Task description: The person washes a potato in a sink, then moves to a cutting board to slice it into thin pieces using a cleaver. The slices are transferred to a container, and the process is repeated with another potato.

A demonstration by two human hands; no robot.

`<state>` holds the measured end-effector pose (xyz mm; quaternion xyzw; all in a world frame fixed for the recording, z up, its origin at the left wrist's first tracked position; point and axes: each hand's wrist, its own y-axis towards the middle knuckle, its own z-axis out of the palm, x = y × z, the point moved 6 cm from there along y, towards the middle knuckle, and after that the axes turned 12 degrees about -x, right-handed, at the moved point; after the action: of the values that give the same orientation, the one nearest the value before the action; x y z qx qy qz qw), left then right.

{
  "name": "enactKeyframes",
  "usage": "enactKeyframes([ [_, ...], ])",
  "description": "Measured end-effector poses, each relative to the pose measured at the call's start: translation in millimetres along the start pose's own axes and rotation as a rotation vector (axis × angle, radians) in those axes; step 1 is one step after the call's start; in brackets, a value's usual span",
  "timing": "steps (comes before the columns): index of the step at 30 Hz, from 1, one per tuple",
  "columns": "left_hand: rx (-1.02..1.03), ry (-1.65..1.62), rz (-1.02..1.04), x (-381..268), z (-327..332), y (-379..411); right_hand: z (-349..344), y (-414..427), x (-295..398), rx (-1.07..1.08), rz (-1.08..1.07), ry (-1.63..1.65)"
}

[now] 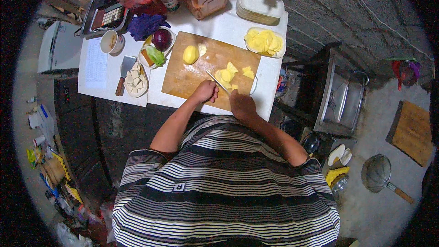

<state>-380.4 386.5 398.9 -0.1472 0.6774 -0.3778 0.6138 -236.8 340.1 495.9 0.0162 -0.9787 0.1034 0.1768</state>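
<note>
A wooden cutting board [209,46] lies before me on a white tabletop. My right hand [241,104] grips a knife [218,83], its narrow blade angled up and left across the board. Just left of the blade, my left hand [205,92] rests at the board's near side with its fingers curled; nothing shows in them. Beside the blade is a loose pile of pale yellow slices [225,74], apparently potato. More cut pieces [248,72] lie to the right. Farther back sit a whole peeled potato [190,54] and a small cut end [202,50].
White dish of potato slices [264,42] stands behind the board's right corner, near stacked trays [259,7]. To the left are a dish with a purple onion [161,39], a dish of white chunks [136,82], a scraper [127,67] and a paper cup [111,42]. A metal sink [343,92] stands right.
</note>
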Motion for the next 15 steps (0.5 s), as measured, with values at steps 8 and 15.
enactKeyframes([
  [8,-0.005,-0.023,-0.007,-1.9,1.4,-1.4,41.0,19.4,-4.9,-0.170,-0.078,0.058],
  [15,-0.321,0.491,0.323,-17.3,1.7,-5.2,-14.0,16.2,-10.1,-0.303,-0.143,-0.068],
])
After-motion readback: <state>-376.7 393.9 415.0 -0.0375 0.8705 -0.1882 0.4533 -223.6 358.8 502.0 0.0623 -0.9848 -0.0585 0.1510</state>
